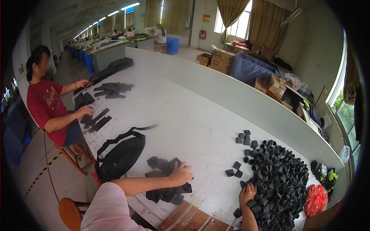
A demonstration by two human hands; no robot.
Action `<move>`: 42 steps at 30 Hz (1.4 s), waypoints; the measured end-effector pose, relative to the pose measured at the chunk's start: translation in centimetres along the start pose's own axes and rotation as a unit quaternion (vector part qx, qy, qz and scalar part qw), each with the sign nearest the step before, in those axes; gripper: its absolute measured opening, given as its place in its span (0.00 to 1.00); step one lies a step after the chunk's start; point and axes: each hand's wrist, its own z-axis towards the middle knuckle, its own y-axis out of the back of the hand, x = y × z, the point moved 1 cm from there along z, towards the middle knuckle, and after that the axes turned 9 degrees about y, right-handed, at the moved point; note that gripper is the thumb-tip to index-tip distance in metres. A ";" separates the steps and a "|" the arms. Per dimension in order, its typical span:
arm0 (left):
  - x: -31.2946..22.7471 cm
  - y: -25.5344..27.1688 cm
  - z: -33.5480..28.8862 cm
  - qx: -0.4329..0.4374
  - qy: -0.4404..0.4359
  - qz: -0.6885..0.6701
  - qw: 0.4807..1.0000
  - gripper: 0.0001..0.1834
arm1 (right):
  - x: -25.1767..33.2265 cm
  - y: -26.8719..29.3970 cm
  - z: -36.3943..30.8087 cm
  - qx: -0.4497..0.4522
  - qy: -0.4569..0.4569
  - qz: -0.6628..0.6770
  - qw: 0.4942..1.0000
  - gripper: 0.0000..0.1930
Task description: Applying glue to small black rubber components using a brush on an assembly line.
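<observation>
My left hand [180, 175] is over a heap of flat black fabric pieces [163, 194], its fingers apart and nothing visibly gripped. My right hand [248, 193] rests on the near left edge of a big pile of small black folded fabric loops [279, 181]. Its fingers are spread and touch the loops; a black piece shows at the fingertips, but no grip on it is visible. Several loose loops [237, 169] lie to the left of the pile. Left of my left arm is a black waist bag [122, 158] with its strap stretched out on the white table [192, 127].
A brown taped board [185, 217] lies at the near table edge. A red plastic bag [316, 200] sits right of the pile. Along the far side runs a low partition [216, 104]. A co-worker in a red shirt [50, 100] handles black strips [101, 124] at left.
</observation>
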 end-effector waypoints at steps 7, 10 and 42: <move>-2.4 5.6 -0.8 -0.226 -0.028 -0.133 0.965 0.06 | -0.2 -0.9 0.1 0.049 -0.049 0.000 0.998 0.13; -3.1 6.6 -2.1 -0.178 0.163 -0.435 0.868 0.06 | 0.8 0.4 1.6 0.052 -0.157 0.133 0.977 0.18; -16.2 5.5 -22.2 0.082 0.098 -0.603 0.787 0.14 | 26.2 20.6 -11.5 0.036 -0.374 0.639 0.671 0.04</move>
